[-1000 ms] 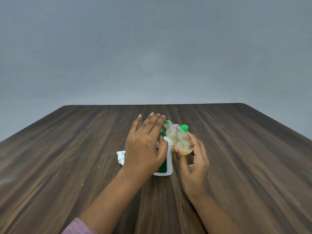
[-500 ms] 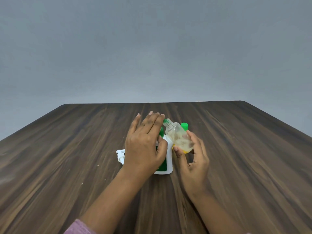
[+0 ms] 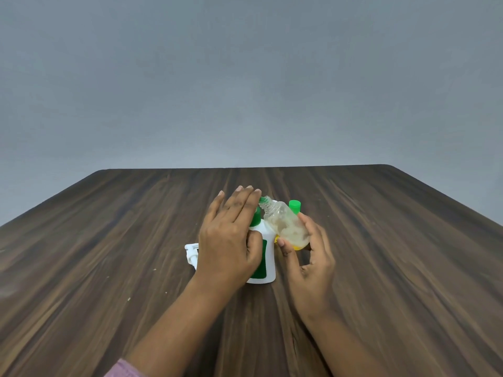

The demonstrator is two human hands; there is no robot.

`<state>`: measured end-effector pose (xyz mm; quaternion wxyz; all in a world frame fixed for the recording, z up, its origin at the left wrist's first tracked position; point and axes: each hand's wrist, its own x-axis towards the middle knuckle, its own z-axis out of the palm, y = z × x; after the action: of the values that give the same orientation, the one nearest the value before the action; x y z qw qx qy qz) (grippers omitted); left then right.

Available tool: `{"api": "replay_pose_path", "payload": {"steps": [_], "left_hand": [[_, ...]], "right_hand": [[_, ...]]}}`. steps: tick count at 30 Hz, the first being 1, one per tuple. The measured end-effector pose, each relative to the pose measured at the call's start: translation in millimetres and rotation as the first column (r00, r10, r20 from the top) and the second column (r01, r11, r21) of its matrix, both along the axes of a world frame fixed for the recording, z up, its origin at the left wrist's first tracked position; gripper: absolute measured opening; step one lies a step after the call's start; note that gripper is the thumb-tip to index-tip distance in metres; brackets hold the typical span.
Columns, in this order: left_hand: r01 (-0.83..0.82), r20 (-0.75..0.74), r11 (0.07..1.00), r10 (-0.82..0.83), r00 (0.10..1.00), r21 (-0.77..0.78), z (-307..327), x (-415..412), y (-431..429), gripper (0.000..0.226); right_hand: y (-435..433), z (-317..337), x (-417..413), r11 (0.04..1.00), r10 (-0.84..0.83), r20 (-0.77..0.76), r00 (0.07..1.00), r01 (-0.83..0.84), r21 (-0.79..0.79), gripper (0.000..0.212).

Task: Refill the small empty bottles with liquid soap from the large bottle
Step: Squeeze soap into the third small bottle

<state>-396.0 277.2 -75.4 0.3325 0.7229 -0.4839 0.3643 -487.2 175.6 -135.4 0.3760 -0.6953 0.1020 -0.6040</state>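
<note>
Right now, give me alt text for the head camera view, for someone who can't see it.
A person's right hand holds a small clear bottle, uncapped and tilted, beside a large white bottle that the left hand rests on, fingers straight. A white pump lies on the dark wooden table; a green cap shows behind.

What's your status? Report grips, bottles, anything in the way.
Left grip on large bottle, fingers straight. Right grip holds small bottle, uncapped, neck tilted toward large bottle. Pump lies left of it; green-capped bottle behind right grip.
</note>
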Motion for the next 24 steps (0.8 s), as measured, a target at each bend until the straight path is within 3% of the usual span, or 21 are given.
{"api": "replay_pose_path", "payload": {"steps": [24], "left_hand": [[0.005,0.008,1.000,-0.005,1.000,0.023,13,1,2,0.054]], "right_hand": [[2,4,4,0.999,0.045,0.009,0.999,-0.045,0.026,0.043]]}}
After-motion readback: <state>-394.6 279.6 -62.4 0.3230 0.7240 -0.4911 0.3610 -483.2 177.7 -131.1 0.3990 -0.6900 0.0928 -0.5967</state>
